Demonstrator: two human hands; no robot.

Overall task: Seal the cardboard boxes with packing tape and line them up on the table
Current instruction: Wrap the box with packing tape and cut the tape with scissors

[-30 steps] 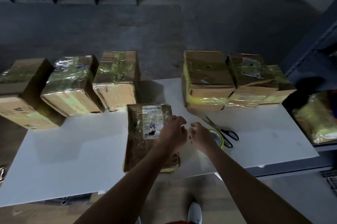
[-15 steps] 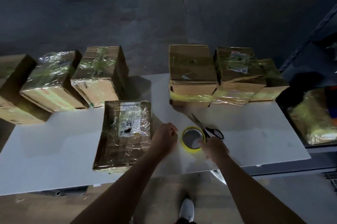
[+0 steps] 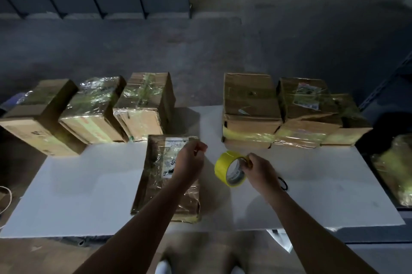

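Note:
A flat taped cardboard box (image 3: 156,175) with a shipping label lies on the white table (image 3: 89,186) in front of me. My left hand (image 3: 190,161) hovers over its right side with fingers curled; I see nothing in them. My right hand (image 3: 259,172) grips a yellow tape roll (image 3: 229,169), lifted and tilted just right of the box. Three taped boxes (image 3: 93,108) stand in a row at the back left. More taped boxes (image 3: 252,106) are stacked at the back right.
Black scissor handles (image 3: 283,183) peek out behind my right wrist on the table. A plastic-wrapped package (image 3: 394,171) sits on a dark shelf at the right. A loop of string (image 3: 6,198) lies off the table's left end. Bare floor lies beyond.
My right hand has picked the tape roll up off the table and tilted it upright. My left hand stayed over the flat box's right side. The scissors are now mostly hidden behind my right wrist.

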